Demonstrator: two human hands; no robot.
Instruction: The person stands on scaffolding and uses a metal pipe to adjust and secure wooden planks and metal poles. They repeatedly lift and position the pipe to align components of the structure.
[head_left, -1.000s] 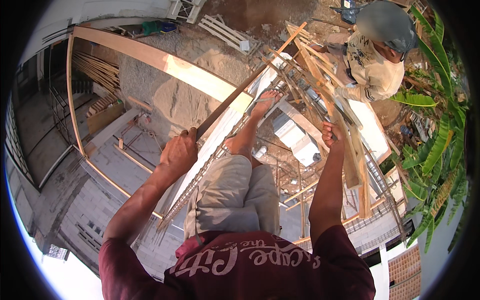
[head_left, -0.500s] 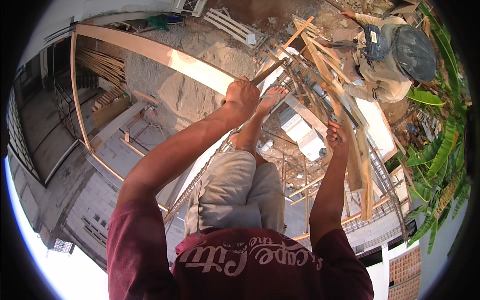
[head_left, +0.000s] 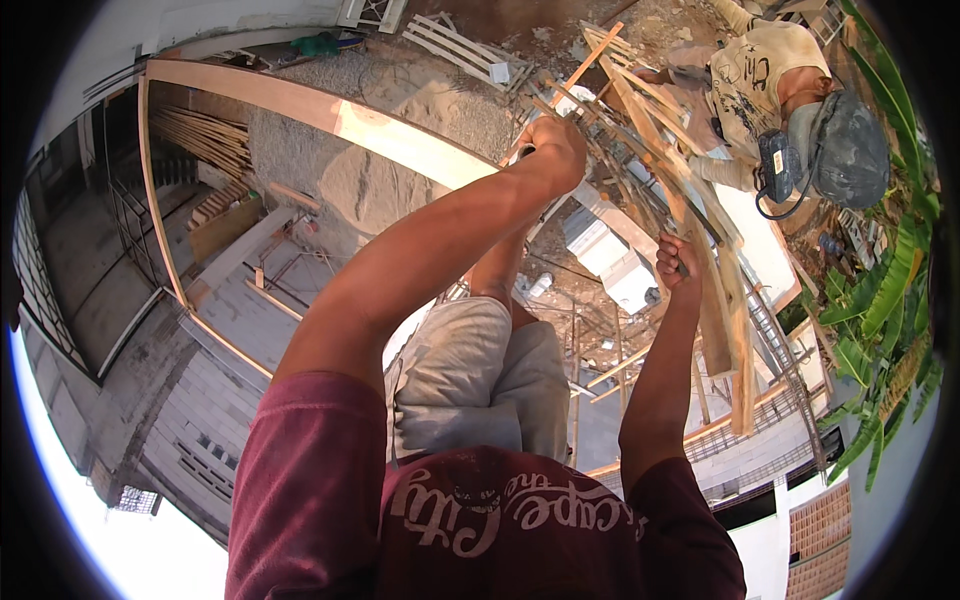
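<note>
My left hand point(head_left: 553, 150) is closed and stretched forward over the beam's far part. It grips a dark wooden stick, mostly hidden now by the hand; only a dark end shows beside the fingers. My right hand point(head_left: 676, 262) is closed around a thin dark rod, whose end point(head_left: 683, 270) pokes out of the fist. That fist is beside long wooden planks point(head_left: 712, 320). Between my arms is my bent knee in light trousers point(head_left: 455, 345); the left forearm covers most of the foot.
A co-worker point(head_left: 770, 90) bends over at the upper right, near a pile of timber point(head_left: 640, 110). A long plywood strip point(head_left: 300, 105) crosses the left side. White blocks point(head_left: 610, 262) lie below, with reinforcing-bar cages point(head_left: 775, 350) at the right. Banana leaves point(head_left: 890, 285) hang at the right edge.
My left hand has moved forward and to the right, turning so the stick is mostly hidden. My right hand has barely moved. The co-worker's head and body have shifted lower.
</note>
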